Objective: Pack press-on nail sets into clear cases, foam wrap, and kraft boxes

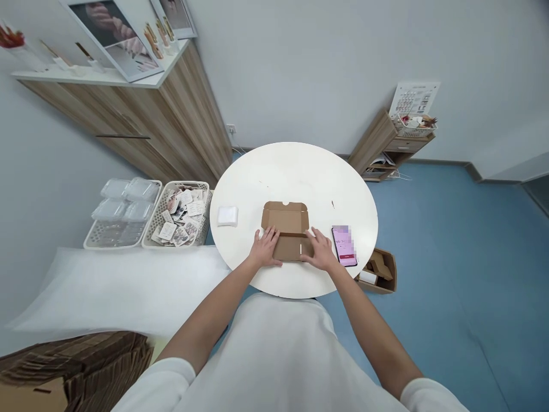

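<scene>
A brown cardboard mailer box point(288, 247) lies on the round white table point(295, 171) in front of me. Its lid is folded back, away from me, with small side flaps showing. My left hand point(265, 248) is on the box's left wall, fingers near the fold and thumb toward the front. At the right wall, my right hand point(319, 249) has a similar hold, its thumb by the front corner. A small white strip shows inside the box near that hand. No other contents can be made out. Right of my right hand lies a phone point(343, 246) with a lit pink screen.
A stack of white packets point(227, 216) sits at the table's left. Beyond are a basket of cards point(182, 214) and a basket of clear plastic cases point(124, 212). White wrapping sheet point(128, 286) and flattened cardboard point(86, 372) lie lower left. A carton point(381, 272) stands at right.
</scene>
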Demonstrator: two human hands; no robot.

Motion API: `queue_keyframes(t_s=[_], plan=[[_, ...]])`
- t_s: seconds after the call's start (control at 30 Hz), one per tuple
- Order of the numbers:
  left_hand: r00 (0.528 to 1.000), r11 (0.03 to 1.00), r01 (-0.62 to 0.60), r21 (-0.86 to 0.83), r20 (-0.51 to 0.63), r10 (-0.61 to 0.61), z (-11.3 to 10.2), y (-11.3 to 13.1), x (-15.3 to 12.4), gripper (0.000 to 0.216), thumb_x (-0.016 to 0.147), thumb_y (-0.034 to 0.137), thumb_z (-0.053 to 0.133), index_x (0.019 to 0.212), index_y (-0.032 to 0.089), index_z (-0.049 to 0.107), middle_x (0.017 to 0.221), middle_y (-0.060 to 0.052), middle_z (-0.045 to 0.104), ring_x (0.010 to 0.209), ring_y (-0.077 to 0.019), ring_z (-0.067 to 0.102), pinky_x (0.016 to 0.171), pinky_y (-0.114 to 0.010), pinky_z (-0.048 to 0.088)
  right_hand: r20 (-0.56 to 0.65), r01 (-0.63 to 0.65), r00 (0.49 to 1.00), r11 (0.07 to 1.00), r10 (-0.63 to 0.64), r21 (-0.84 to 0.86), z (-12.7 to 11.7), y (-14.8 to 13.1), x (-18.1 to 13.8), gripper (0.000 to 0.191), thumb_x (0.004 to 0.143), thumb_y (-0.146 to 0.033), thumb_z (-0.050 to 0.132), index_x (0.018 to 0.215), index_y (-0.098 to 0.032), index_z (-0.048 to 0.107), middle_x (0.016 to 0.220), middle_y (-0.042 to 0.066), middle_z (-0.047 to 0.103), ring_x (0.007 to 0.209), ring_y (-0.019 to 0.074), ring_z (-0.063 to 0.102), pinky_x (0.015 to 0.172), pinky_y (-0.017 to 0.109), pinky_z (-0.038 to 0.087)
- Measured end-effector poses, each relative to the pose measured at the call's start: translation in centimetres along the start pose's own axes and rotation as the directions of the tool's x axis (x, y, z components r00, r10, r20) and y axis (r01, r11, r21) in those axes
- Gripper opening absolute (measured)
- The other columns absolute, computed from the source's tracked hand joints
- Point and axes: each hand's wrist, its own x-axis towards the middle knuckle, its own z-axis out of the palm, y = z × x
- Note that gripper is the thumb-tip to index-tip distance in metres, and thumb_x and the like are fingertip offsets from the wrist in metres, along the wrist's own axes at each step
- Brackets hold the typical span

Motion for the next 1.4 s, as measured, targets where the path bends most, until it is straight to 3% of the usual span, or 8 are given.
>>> queue_keyframes(t_s=[0.1,0.23,0.37,0.67,0.9,1.13,1.3,1.4], plan=[[1.0,1.0,0.013,-0.016,-0.005,-0.013,0.2,-0.1,-0.2,0.113,0.047,0.069,0.059,0.137,0.014,0.018,0.143,-0.015,0.017,0.131,-0.0361,0.006,0.101,-0.054,0.005,-0.008,-0.202,0.978,0.961,0.207,0.191,0.6,1.9,-2.1,0.083,0.073,-0.042,0.051,0.138,-0.026,0.001,0.144,0.01,0.012,0.13,0.0267,0.015,0.098,0.046,0.023],[0.998,0.998,0.053,-0.042,-0.022,-0.054,0.3,0.4,-0.4,0.113,0.046,0.067,0.062,0.137,0.014,0.02,0.141,-0.017,0.021,0.13,-0.0366,0.009,0.101,-0.054,0.007,0.074,-0.234,0.972,0.923,0.222,0.306,1.9,3.0,-2.7,0.091,0.067,-0.026,0.058,0.138,-0.025,0.001,0.141,0.011,0.019,0.126,0.0255,0.025,0.096,0.041,0.03],[0.997,0.996,0.065,-0.068,-0.039,-0.068,0.5,1.0,-0.5,0.114,0.043,0.067,0.064,0.135,0.015,0.023,0.14,-0.017,0.025,0.128,-0.0367,0.014,0.1,-0.053,0.009,0.06,-0.302,0.951,0.862,0.304,0.407,2.1,2.7,-0.7,0.097,0.065,-0.03,0.061,0.138,-0.021,-0.002,0.131,0.012,0.033,0.116,0.0244,0.038,0.089,0.036,0.037],[0.993,0.989,0.094,-0.115,-0.061,-0.102,0.6,1.5,-1.1,0.112,0.04,0.067,0.065,0.133,0.017,0.028,0.137,-0.017,0.029,0.125,-0.0367,0.021,0.1,-0.052,0.011,0.171,-0.144,0.98,0.958,0.103,0.248,0.0,1.9,0.9,0.056,0.069,-0.017,0.05,0.123,-0.028,0.037,0.109,0.007,0.044,0.072,0.0146,0.053,0.064,0.028,0.042],[0.988,0.985,0.123,-0.124,-0.078,-0.134,0.7,1.7,-1.2,0.115,0.038,0.068,0.065,0.133,0.016,0.026,0.137,-0.016,0.029,0.124,-0.0363,0.022,0.099,-0.053,0.011,0.116,-0.168,0.984,0.898,0.132,0.407,-0.3,1.7,0.8,0.078,0.065,-0.012,0.047,0.135,-0.022,0.014,0.115,0.01,0.043,0.072,0.0135,0.05,0.068,0.029,0.043],[0.991,0.985,0.107,-0.135,-0.065,-0.117,0.5,2.0,-1.3,0.11,0.04,0.066,0.065,0.132,0.019,0.028,0.136,-0.016,0.03,0.124,-0.0365,0.021,0.1,-0.051,0.01,0.329,-0.369,0.924,0.685,0.196,0.628,-0.7,2.4,0.9,0.064,0.059,-0.013,0.046,0.12,-0.027,0.03,0.102,0.003,0.048,0.063,0.0101,0.05,0.052,0.023,0.042],[0.994,0.984,0.081,-0.16,-0.063,-0.092,0.2,2.2,-1.4,0.107,0.039,0.063,0.068,0.13,0.021,0.031,0.135,-0.015,0.032,0.124,-0.0371,0.021,0.1,-0.051,0.011,0.342,-0.318,0.931,0.742,0.127,0.59,-1.5,2.0,1.6,0.049,0.057,-0.012,0.048,0.106,-0.022,0.043,0.101,0.003,0.05,0.076,0.0126,0.051,0.061,0.024,0.044],[0.993,0.982,0.084,-0.17,-0.067,-0.096,0.2,2.3,-1.3,0.107,0.039,0.063,0.068,0.13,0.021,0.031,0.133,-0.015,0.033,0.124,-0.0372,0.021,0.1,-0.051,0.01,0.35,-0.287,0.933,0.766,0.087,0.575,-2.2,1.4,1.9,0.056,0.061,-0.014,0.051,0.115,-0.022,0.042,0.109,0.005,0.049,0.077,0.012,0.051,0.069,0.026,0.044]])
